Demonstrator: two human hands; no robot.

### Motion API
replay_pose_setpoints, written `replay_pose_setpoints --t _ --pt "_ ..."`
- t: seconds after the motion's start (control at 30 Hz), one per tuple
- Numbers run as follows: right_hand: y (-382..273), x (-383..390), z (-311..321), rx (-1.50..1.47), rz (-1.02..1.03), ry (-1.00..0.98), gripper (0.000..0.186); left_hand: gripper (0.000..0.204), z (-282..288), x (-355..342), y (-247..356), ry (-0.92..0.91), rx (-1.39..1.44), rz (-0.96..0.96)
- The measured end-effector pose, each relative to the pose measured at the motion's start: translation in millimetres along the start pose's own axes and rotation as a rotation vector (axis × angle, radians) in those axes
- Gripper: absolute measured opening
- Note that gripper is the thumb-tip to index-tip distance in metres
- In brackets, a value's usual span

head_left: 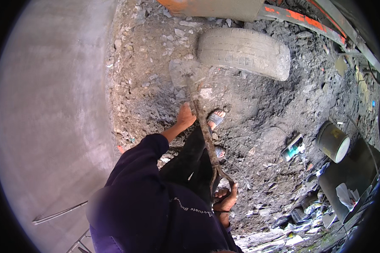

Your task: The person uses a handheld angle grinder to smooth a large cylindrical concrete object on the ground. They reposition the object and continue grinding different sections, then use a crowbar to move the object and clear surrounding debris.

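A shovel [204, 130] with a rough wooden shaft slants across the middle, its dusty blade [183, 75] resting on rubble at the far end. Low on the shaft, close to the blade, my left hand [185, 117] is closed against the wood; its fingers are partly hidden. My right hand [227, 201] wraps around the forked handle end, close to my body. Just beyond the blade, a dirt-covered tire [243, 51] touches or nearly touches it; I cannot tell which.
Smooth grey concrete [50, 97] borders the rubble on the left. To the right are a corded teal power tool [293, 148], a bucket [332, 141] and a dark sheet [346, 181] among litter. An orange-marked metal beam [302, 20] crosses the far side. My sandaled foot [216, 118] stands beside the shaft.
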State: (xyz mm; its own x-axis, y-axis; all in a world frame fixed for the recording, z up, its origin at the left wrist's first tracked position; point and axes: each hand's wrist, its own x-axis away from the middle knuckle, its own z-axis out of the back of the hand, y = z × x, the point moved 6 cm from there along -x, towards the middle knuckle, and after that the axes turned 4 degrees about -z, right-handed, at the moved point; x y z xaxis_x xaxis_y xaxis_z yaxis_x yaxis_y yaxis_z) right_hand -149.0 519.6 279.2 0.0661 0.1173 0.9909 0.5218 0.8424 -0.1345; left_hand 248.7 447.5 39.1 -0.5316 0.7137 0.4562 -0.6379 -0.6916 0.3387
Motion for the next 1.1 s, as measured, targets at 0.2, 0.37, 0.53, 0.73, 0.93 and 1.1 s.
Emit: replay_pose_setpoints --t 0.2,0.37,0.53,0.73,0.93,1.1 --pt "23.8 -26.0 37.6 0.063 -0.115 0.310 0.061 0.048 -94.6 44.3 22.5 -0.334 1.518 0.942" --pt "4.4 -66.8 56.9 0.171 -0.041 0.400 0.065 0.045 -135.5 12.0 29.1 -0.296 1.664 0.931" --pt "-17.1 -112.7 65.2 0.183 -0.009 0.402 0.068 0.035 -184.9 -7.7 11.3 -0.660 1.654 0.984" --pt "5.2 -124.7 74.4 0.159 0.109 0.439 0.071 0.034 -196.0 -12.2 -7.5 -0.623 1.591 0.897" --pt "26.8 -137.1 43.1 0.269 0.345 0.307 0.066 0.037 -123.5 -22.2 -9.2 -0.276 1.602 0.786" --pt "-18.7 -123.6 -41.1 0.630 0.819 -0.190 0.037 0.034 9.2 -47.3 -32.1 -0.029 2.086 0.623"
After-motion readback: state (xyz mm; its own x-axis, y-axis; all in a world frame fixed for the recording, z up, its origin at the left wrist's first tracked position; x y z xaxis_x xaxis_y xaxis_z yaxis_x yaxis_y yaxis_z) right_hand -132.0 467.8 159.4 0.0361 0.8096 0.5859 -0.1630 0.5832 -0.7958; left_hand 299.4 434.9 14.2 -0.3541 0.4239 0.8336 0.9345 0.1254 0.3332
